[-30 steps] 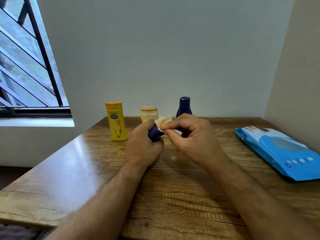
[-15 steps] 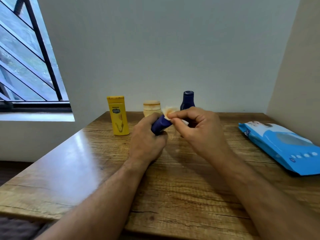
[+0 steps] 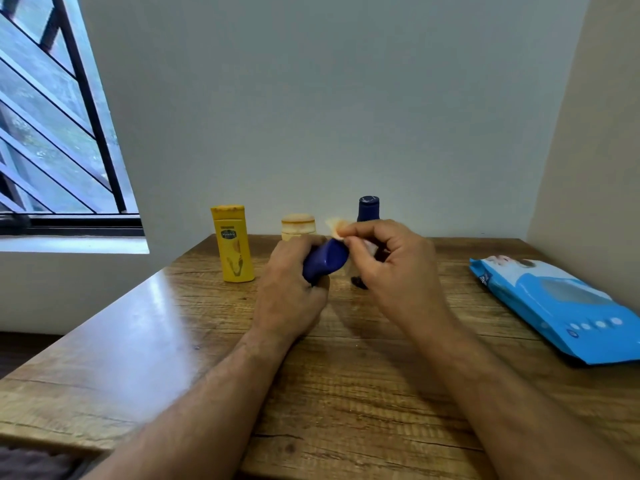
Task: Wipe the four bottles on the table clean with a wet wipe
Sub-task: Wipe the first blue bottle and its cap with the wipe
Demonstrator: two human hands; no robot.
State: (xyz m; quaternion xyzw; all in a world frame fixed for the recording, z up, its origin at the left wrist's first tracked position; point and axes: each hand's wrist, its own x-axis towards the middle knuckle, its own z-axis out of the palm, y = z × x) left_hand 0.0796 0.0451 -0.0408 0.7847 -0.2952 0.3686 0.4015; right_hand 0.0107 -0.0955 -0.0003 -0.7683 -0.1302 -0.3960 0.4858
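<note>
My left hand (image 3: 289,289) grips a small dark blue bottle (image 3: 325,260), tilted up to the right above the wooden table (image 3: 145,341). My right hand (image 3: 391,268) pinches a crumpled wet wipe (image 3: 335,227) against the bottle's upper end. Behind them stand a yellow bottle (image 3: 232,243), a cream jar-shaped bottle (image 3: 298,226) and a taller dark blue bottle (image 3: 368,208), whose lower part my right hand hides.
A blue pack of wet wipes (image 3: 561,306) lies flat at the table's right side, close to the side wall. A barred window (image 3: 52,133) is on the left. The back wall stands just behind the bottles.
The held bottle has tipped further, with more of its blue body showing out of my left fist. My right hand has slid the wipe up along it. The camera has tilted slightly.
</note>
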